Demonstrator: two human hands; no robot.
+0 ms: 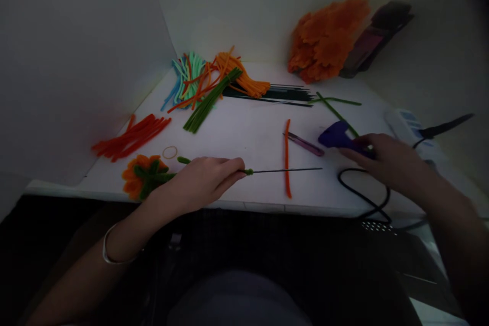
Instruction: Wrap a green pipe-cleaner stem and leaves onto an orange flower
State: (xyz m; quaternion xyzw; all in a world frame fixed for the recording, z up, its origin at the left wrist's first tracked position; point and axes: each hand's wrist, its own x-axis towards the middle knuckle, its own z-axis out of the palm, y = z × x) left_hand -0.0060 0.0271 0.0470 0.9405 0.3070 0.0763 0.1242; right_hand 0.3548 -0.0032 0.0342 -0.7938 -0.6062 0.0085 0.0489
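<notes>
My left hand (204, 178) pinches a thin dark wire stem (290, 169) partly wrapped in green pipe cleaner; an orange pipe-cleaner flower (143, 175) sits at the stem's left end. The bare wire points right across the white table (248, 132). My right hand (382, 160) grips the handle of a purple glue gun (338, 136) lying on the table, with its black cord (362, 196) looping toward the table's front edge. A single orange pipe cleaner (286, 158) lies under the wire tip.
Small purple snips (304, 143) lie beside the glue gun. Red pipe cleaners (132, 137), a mixed coloured bundle (206, 84), black wires (286, 94), green pieces (336, 107) and a rubber band (170, 152) lie about. A heap of orange flowers (326, 41) leans at the back.
</notes>
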